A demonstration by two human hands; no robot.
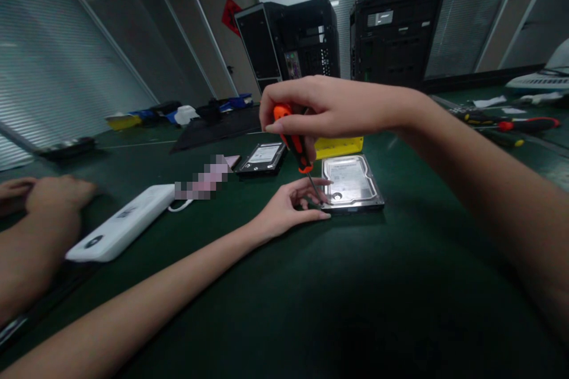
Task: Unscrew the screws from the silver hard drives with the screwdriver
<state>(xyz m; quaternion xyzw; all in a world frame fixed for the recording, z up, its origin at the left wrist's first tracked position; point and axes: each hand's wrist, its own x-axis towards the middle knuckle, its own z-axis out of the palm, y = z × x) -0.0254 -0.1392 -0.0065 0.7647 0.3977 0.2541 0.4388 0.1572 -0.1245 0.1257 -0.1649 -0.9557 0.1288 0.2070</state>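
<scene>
A silver hard drive (349, 180) lies flat on the dark green table, label side up. My left hand (296, 204) grips its near left corner, the thumb along the front edge and the fingers over the top. Above it, my right hand (311, 109) is closed around the orange and black handle of a screwdriver (299, 151). The screwdriver tilts, its thin shaft running down to the drive's near left corner. My left fingers surround the tip, so its exact contact is hard to see.
A second hard drive (263, 159) lies behind, left of a yellow object (338, 147). A white power bank (127, 222) with a cable is at left, beside another person's arms (44, 225). Computer cases (293, 41) stand at the back; tools (524, 124) lie at right.
</scene>
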